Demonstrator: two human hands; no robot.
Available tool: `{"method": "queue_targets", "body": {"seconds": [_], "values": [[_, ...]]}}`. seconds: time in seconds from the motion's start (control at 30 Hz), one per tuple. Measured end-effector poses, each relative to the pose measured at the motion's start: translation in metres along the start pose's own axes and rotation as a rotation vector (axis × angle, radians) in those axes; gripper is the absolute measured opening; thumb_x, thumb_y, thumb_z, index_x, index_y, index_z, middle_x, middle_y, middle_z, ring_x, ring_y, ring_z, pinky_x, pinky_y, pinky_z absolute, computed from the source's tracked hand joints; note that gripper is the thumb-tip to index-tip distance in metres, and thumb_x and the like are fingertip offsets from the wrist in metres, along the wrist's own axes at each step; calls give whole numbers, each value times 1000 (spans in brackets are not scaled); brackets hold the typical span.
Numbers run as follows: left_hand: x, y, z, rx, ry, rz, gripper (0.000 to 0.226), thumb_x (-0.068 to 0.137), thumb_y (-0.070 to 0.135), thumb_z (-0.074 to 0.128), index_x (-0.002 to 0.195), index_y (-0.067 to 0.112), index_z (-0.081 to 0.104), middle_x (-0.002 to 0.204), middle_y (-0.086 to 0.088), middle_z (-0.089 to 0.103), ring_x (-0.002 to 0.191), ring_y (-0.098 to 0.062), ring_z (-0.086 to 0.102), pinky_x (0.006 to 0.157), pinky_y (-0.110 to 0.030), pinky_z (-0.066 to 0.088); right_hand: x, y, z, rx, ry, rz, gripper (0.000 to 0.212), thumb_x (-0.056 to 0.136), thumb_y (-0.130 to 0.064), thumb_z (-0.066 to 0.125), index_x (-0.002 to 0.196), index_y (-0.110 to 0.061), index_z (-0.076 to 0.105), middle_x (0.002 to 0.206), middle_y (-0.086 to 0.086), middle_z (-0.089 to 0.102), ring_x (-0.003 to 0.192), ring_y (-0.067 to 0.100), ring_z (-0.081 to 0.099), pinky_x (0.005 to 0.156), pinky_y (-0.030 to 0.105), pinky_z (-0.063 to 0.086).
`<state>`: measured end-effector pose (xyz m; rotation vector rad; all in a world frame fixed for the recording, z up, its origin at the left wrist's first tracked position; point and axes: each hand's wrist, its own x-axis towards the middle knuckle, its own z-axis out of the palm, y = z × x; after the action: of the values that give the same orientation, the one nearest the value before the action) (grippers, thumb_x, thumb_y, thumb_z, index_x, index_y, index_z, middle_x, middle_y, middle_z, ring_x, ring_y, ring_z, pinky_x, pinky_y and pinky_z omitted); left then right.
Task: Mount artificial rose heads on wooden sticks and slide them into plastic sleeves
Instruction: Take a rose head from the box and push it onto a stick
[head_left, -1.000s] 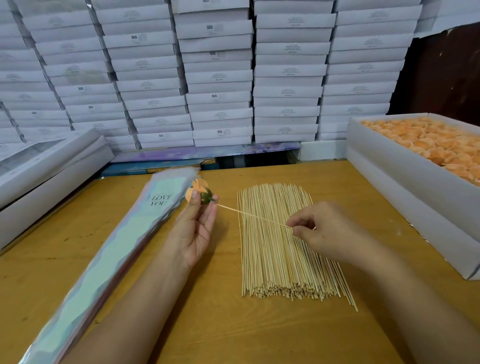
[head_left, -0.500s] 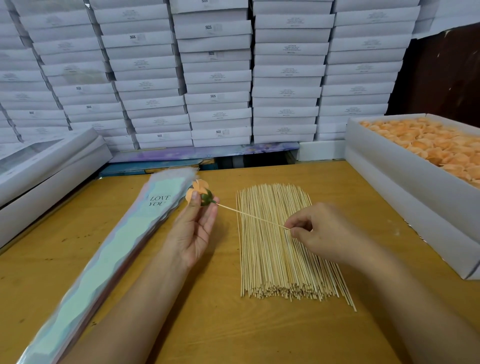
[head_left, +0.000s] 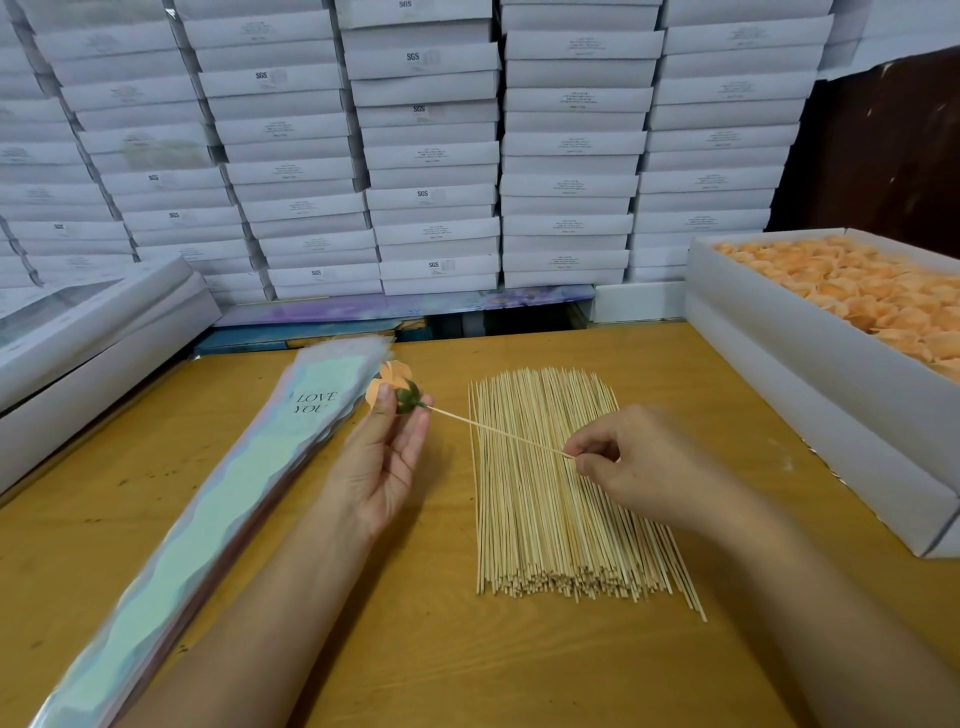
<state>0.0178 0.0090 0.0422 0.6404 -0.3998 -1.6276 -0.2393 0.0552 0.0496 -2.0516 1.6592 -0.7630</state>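
Nothing much has shifted over the last second: both hands hold the same pose, and the stick has stayed seated in the rose.

At far left, 2 long white boxes (head_left: 93, 332) lie stacked at the table's edge. Beside them a stack of plastic sleeves (head_left: 208, 519) printed "LOVE YOU" runs diagonally across the wooden table (head_left: 415, 665), its wide mouth at the far end.

Just right of that mouth, the left hand (head_left: 382, 462) is raised palm-up, its thumb and fingertips pinching the orange rose head (head_left: 387, 382) by its green base. The bloom sits close against the sleeves' open end; whether it touches them cannot be told.

A single wooden stick (head_left: 498, 431) runs from the rose's base down and to the right, above the pile of wooden sticks (head_left: 561, 499) that lies flat on the table. The right hand (head_left: 644, 467), fingers curled, pinches the stick's near end between thumb and forefinger over that pile.

At right, an open white box (head_left: 810, 395) rests on the table, filled with orange rose heads (head_left: 862, 291). Behind everything rises a wall of stacked white cartons (head_left: 431, 150).
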Motion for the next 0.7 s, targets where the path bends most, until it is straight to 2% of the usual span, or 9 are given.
{"method": "queue_targets", "body": {"seconds": [0.17,0.4,0.47,0.53,0.7], "values": [[-1,-1,1,7,-5,9,18,78,17,69,70,6,82,91,-16,77,80,-19,77,76,-30,61,0,-1,0,-4,3,1,18,95,-20,67,109,-26,76,81,-27,59,81,-7,62,63,5,43],[-2,0,2,0,0,5,18,77,17,69,71,6,82,91,-15,77,78,-19,77,75,-30,60,-1,-1,-1,1,-12,13,19,96,-21,66,112,-27,74,85,-23,61,84,-7,61,65,5,43],[-2,0,2,-7,6,5,19,77,17,69,84,3,81,92,-16,77,78,-19,77,75,-30,60,0,-1,0,-1,-11,11,19,96,-20,66,111,-27,75,84,-25,59,83,-8,60,63,5,42],[-2,0,2,-15,12,8,29,77,17,69,101,1,71,93,-17,77,78,-19,77,75,-29,61,0,-1,0,-1,-11,11,19,96,-21,66,111,-27,75,83,-27,58,82,-10,60,62,4,41],[-1,0,1,-17,8,-7,34,77,17,70,107,2,67,94,-17,77,80,-19,77,73,-28,62,1,0,1,-12,0,5,19,95,-21,67,111,-27,75,81,-28,58,79,-11,59,56,-1,40]]}}
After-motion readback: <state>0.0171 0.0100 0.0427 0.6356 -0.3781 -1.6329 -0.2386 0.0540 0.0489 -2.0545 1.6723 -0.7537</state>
